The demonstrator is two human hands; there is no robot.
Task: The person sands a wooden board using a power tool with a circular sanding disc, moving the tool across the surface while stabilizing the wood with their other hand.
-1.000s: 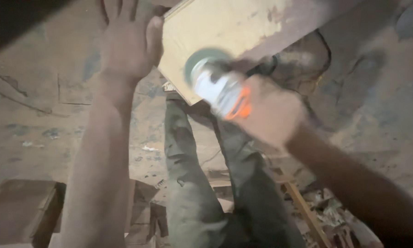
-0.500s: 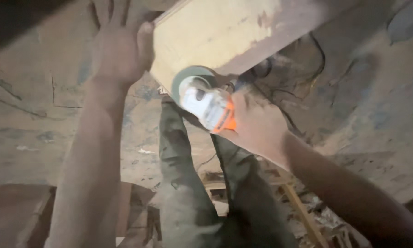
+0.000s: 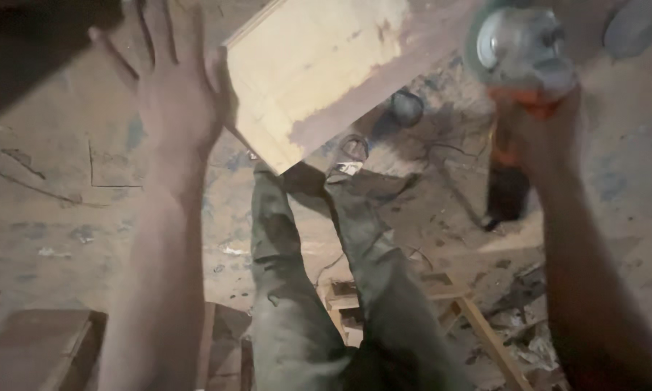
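Observation:
My left hand [image 3: 177, 90] rests flat against the left edge of a pale wooden board [image 3: 308, 69], fingers spread upward. The board slants across the top of the head view, partly stained dark along its lower right side. My right hand [image 3: 536, 134] grips an orange-and-black angle grinder [image 3: 518, 54] by its body, raised at the upper right. Its round disc and metal guard face the camera, clear of the board. Below, my legs in dark green trousers [image 3: 304, 289] stretch toward a shoe [image 3: 349, 156] under the board.
A dusty, cracked concrete floor [image 3: 65, 217] lies below. Wooden frame pieces and scraps [image 3: 478, 326] sit at the lower right, a dark wooden box [image 3: 40, 347] at the lower left. A cable [image 3: 442, 156] trails over the floor near a dark round object [image 3: 407, 107].
My right hand has lifted the grinder off the board's lower edge and swung it up to the right. The board and my left hand have stayed nearly in place.

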